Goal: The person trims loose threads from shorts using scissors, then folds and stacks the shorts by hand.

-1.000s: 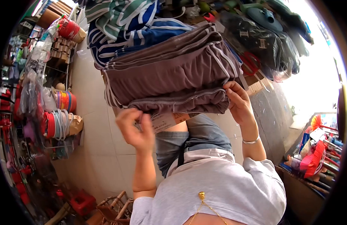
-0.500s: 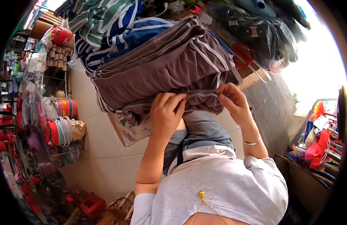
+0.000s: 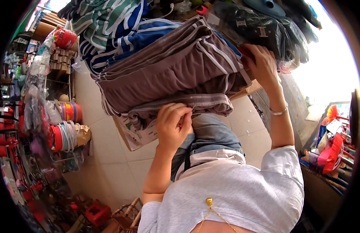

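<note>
A thick folded stack of brown garments point(image 3: 160, 73) with white piping lies in front of me. Along its near side runs a gathered waistband point(image 3: 211, 101) of a brown garment. My left hand point(image 3: 172, 124) is closed in a pinch at the lower edge of that waistband, on what looks like a thin thread point(image 3: 193, 109). Past the stack's right end, my right hand point(image 3: 263, 64) curls its fingers over red-handled scissors point(image 3: 248, 52), mostly covered by the hand.
Blue and green striped garments point(image 3: 110, 27) are heaped behind the stack. Dark items in clear plastic point(image 3: 265, 29) lie at the back right. A cardboard piece point(image 3: 137, 136) sits under the stack. Shelves of goods point(image 3: 63, 112) line the left, and red brushes point(image 3: 331, 153) stand right.
My right hand has let go of the waistband and moved up and right to the red scissors. My left hand stays at the waistband, whose right part now lies flatter.
</note>
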Demonstrator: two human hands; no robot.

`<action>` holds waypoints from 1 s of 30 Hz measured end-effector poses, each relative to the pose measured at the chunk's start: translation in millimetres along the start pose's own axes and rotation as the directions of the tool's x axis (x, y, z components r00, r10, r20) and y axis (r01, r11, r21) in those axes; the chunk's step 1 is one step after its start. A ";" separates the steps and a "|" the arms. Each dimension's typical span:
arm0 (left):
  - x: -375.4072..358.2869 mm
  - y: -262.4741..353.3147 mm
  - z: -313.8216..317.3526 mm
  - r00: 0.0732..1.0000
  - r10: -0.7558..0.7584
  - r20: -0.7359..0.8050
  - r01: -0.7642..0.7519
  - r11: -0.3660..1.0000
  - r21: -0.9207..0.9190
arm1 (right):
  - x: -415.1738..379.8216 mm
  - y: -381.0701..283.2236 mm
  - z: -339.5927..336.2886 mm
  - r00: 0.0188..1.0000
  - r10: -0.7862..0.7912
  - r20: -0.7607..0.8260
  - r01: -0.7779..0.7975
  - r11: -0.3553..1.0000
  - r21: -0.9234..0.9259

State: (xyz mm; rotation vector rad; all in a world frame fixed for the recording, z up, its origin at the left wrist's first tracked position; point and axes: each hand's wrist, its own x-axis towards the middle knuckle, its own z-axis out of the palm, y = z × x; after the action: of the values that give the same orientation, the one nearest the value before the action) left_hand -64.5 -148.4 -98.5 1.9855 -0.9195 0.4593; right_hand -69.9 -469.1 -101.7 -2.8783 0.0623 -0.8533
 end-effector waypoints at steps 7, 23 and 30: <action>-4.6 0.1 0.0 1.000 0.007 0.007 -0.007 1.000 -0.011 | 0.5 -9.6 -24.9 0.967 0.234 0.101 -0.249 0.954 0.166; -13.5 -1.5 0.9 0.986 -0.164 0.024 0.165 0.984 -0.066 | -104.9 -99.0 -13.0 0.759 -0.563 0.327 -0.532 -0.246 0.810; -16.3 -1.5 -0.3 0.985 -0.172 0.026 0.173 0.982 -0.075 | -101.8 -108.1 -9.6 0.623 -0.544 0.562 -0.768 -0.289 0.571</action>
State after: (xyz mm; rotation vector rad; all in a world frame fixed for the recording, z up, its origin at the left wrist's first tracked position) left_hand -74.1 -140.7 -109.2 1.9816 -0.7573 0.3024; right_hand -160.4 -355.3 -133.0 -0.9961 -0.2532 0.5663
